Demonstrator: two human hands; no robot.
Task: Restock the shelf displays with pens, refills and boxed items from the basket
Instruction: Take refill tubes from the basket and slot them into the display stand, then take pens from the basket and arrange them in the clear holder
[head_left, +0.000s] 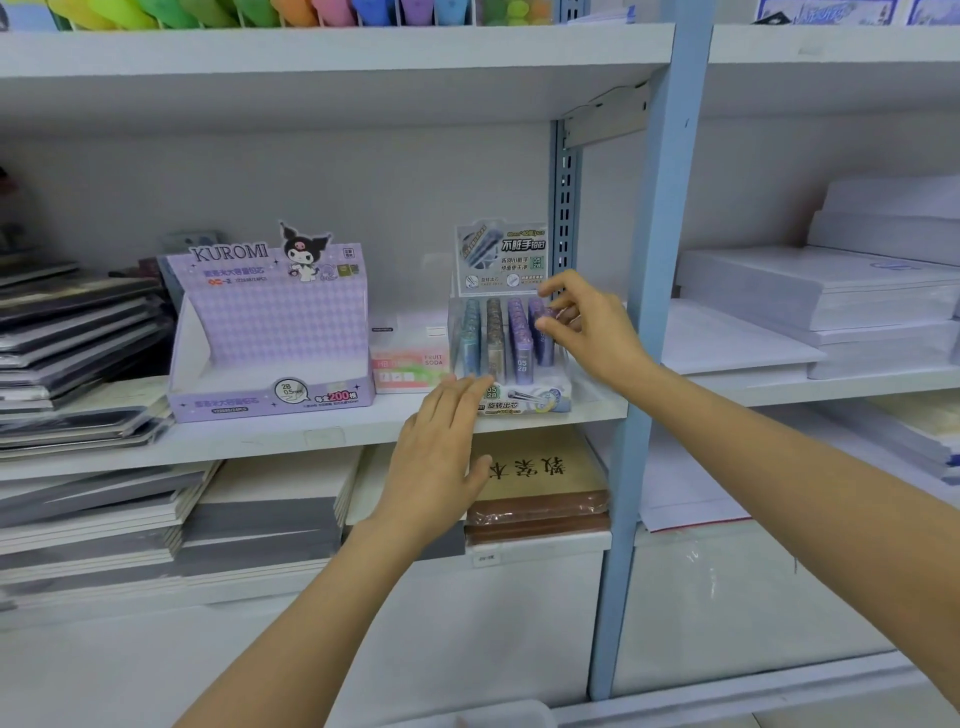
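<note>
Now: the right hand (587, 332) is at the clear refill display (524, 404), which sits on the middle shelf (311, 434) just beside the blue upright (660, 312). Thumb and curled fingers pinch the top of a purple refill tube (540, 338) in the rightmost column. The left hand (441, 447) has its fingers straight and pressed together, tips touching the display's front lip. The basket is not clearly in view.

Risks, as judged from this view:
- The tube may enter its slot askew. The columns are packed close, so a tilted tube could lean on its neighbours and tip a row.
- The display looks light. The left hand only braces the front, so a downward or backward push from the right hand could slide it towards the wall or rock it.
- The right knuckles are just below the header card (501, 257), and lifting the hand carelessly could bend or dislodge it.
- A sideways nudge would push the display into the Fruit Soda box (410, 361).
</note>
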